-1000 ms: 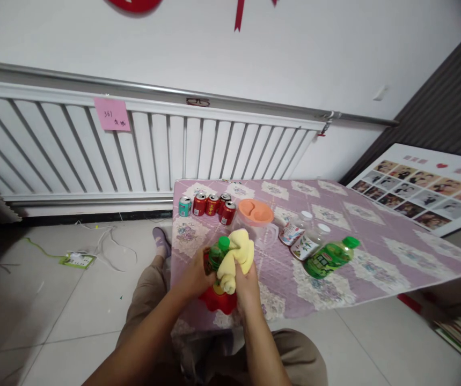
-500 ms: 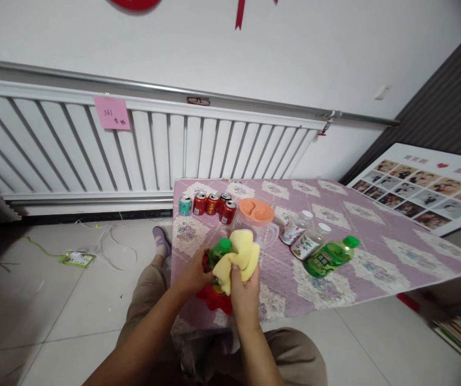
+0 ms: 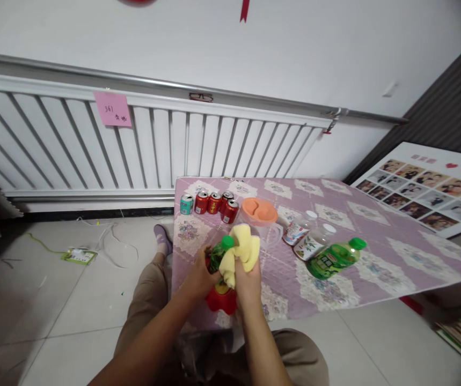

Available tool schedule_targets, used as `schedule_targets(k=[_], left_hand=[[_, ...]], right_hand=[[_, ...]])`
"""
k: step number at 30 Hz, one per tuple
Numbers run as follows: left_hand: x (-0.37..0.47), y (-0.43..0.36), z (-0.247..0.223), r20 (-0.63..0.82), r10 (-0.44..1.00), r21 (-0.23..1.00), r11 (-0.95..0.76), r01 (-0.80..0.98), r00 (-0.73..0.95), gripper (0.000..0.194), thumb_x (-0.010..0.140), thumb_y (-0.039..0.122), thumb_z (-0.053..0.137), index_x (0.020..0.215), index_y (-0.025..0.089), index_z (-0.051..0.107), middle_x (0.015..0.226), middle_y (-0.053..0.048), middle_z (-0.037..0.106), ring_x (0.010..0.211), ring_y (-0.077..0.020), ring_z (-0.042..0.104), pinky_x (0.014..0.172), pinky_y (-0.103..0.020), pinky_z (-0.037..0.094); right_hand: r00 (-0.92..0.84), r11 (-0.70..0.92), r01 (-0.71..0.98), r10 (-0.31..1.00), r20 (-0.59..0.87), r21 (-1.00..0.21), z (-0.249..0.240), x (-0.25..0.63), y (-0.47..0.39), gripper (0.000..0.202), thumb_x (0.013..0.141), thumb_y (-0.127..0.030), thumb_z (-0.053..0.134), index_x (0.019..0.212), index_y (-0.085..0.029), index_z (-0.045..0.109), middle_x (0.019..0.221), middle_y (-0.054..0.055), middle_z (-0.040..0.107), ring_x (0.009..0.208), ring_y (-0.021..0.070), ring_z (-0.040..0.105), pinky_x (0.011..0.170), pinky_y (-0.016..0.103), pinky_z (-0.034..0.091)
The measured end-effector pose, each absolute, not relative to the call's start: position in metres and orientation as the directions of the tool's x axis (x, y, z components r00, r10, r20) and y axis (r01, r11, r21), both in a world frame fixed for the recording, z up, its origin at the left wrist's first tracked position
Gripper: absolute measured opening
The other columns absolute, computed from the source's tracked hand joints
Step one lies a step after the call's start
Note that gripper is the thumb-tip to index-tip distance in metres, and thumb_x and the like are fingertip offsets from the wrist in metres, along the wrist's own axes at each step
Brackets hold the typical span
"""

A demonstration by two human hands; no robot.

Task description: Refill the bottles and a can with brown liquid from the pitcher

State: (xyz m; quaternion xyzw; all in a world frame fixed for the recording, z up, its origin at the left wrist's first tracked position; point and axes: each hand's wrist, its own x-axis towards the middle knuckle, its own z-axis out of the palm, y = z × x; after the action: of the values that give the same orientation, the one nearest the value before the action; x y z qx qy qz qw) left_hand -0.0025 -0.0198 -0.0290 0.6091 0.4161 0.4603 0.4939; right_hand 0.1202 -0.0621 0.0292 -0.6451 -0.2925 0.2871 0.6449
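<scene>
A green-capped plastic bottle (image 3: 216, 258) is gripped in my left hand (image 3: 204, 276), near the front left of the table. My right hand (image 3: 248, 281) is closed on a yellow cloth (image 3: 243, 251), bunched up against the bottle's right side. Below both hands lies a red scalloped dish (image 3: 221, 302), partly covered by them. The bottle's lower part is hidden behind my fingers and the cloth. Just beyond the cloth stands a clear plastic jug (image 3: 269, 233) with an orange lid (image 3: 259, 210).
Several drink cans (image 3: 214, 203) stand at the back left of the table (image 3: 278, 268). Two white-capped bottles (image 3: 313, 242) and a large green drink bottle (image 3: 332, 260) lie to the right. A radiator (image 3: 158, 145) runs behind. A power strip (image 3: 79, 256) is on the floor.
The view has shifted slightly. My left hand still holds the bottle, and the cloth has moved a little against it. More of the red dish shows under my hands.
</scene>
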Motion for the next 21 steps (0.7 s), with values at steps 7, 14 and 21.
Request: schedule_targets(k=[7, 14, 21], left_hand=[[-0.003, -0.022, -0.015, 0.219, 0.944, 0.968, -0.242, 0.067, 0.246, 0.075, 0.071, 0.016, 0.079, 0.140, 0.022, 0.051, 0.139, -0.012, 0.064, 0.131, -0.0305, 0.061, 0.115, -0.052, 0.046], [-0.002, -0.019, -0.012, 0.193, 0.936, 0.978, -0.209, 0.022, 0.294, 0.063, 0.075, 0.017, 0.077, 0.134, 0.023, 0.058, 0.131, -0.011, 0.069, 0.119, -0.0307, 0.066, 0.105, -0.049, 0.053], [-0.005, -0.019, -0.022, 0.238, 0.928, 0.963, -0.265, 0.057, 0.287, 0.072, 0.072, 0.015, 0.075, 0.140, 0.023, 0.052, 0.139, -0.011, 0.063, 0.130, -0.0302, 0.060, 0.115, -0.051, 0.046]], right_hand=[[0.692, -0.006, -0.004, 0.722, -0.007, -1.000, 0.040, 0.116, -0.068, 0.061, 0.077, -0.052, 0.069, 0.129, -0.021, 0.059, 0.118, 0.008, 0.075, 0.105, 0.0274, 0.072, 0.091, 0.040, 0.058], [0.631, 0.027, 0.182, 0.763, 0.138, -0.983, 0.046, 0.106, -0.070, 0.073, 0.072, -0.047, 0.075, 0.138, -0.021, 0.057, 0.124, 0.010, 0.073, 0.109, 0.0286, 0.070, 0.098, 0.043, 0.055], [0.633, 0.033, 0.048, 0.772, 0.056, -0.998, 0.015, 0.130, -0.064, 0.064, 0.082, -0.057, 0.065, 0.136, -0.022, 0.060, 0.118, 0.009, 0.078, 0.103, 0.0267, 0.076, 0.086, 0.038, 0.062]])
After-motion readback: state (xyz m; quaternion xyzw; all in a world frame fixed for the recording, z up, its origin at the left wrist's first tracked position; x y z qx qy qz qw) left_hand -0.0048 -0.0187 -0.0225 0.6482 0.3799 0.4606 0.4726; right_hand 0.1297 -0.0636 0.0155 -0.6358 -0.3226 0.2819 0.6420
